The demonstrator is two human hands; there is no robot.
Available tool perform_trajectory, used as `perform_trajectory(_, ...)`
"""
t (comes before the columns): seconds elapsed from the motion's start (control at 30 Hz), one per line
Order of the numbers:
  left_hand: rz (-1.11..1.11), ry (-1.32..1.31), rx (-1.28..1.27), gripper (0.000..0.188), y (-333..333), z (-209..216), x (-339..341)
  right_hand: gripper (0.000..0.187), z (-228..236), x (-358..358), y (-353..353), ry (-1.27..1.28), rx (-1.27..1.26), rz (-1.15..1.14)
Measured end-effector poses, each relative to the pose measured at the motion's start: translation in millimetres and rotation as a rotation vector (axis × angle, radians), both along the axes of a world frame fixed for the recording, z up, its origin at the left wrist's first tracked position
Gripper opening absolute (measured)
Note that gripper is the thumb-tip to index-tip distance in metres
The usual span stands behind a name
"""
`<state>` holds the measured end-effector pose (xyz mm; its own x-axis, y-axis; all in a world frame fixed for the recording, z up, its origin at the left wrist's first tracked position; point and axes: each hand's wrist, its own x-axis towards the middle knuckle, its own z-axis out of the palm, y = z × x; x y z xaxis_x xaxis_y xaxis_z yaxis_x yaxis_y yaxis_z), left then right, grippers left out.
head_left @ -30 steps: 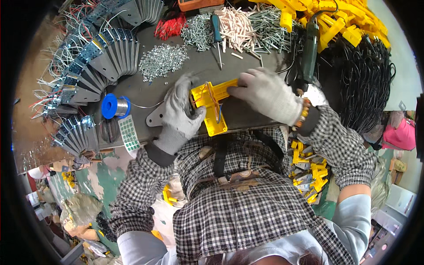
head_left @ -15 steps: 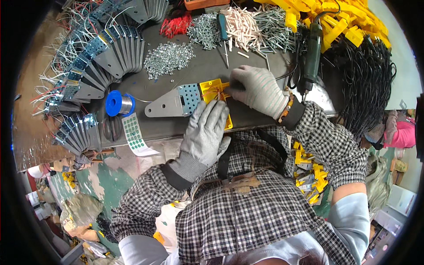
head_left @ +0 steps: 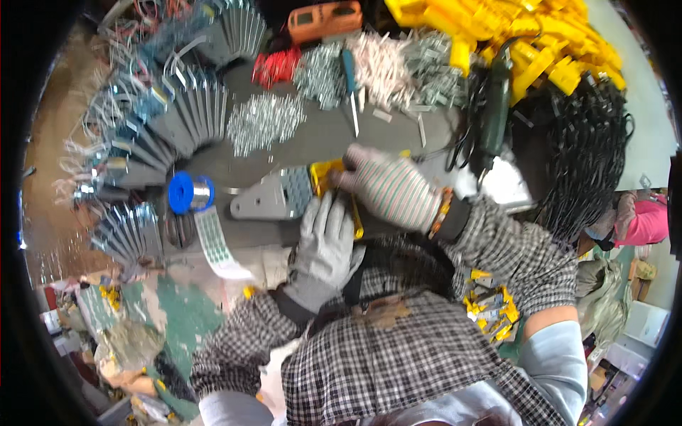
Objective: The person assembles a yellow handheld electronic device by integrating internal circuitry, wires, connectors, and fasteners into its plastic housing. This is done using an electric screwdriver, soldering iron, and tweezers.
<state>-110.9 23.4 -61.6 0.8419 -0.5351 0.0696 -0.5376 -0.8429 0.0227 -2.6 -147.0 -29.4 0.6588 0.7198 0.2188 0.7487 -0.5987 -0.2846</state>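
Note:
On the bench lies a grey metal blade-shaped plate (head_left: 256, 202) with a perforated block (head_left: 295, 190), its right end set into a yellow plastic housing (head_left: 321, 174). My left hand (head_left: 323, 245), in a grey glove, rests with its fingers stretched out over the housing's near part. From the right, my right hand (head_left: 387, 186), in a striped glove, has curled fingertips at the housing's inside; whatever they pinch is hidden and blurred. A blue spool of solder wire (head_left: 192, 192) and a sheet of green round stickers (head_left: 213, 241) lie left of the plate.
Rows of similar plates with wires (head_left: 188, 113) stand at the left. Behind are loose nuts (head_left: 264, 122), screws (head_left: 320, 74), pale sleeves (head_left: 383, 67), a screwdriver (head_left: 349, 85) and an orange meter (head_left: 323, 21). An electric screwdriver (head_left: 497, 113), yellow housings (head_left: 540, 50) and black cables (head_left: 582, 142) fill the right.
The whole view has shifted, with the bench now lower in the picture and blurred. My right hand has moved left, over the housing. My left hand stays at its near part.

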Motion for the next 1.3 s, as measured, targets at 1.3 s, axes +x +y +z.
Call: perform_trajectory(1.3,0.086,-0.165,-0.214,0.035,-0.4,-37.9,4.4,0.052,166.8,389.8,-47.2,0.001,0.065,-1.148)
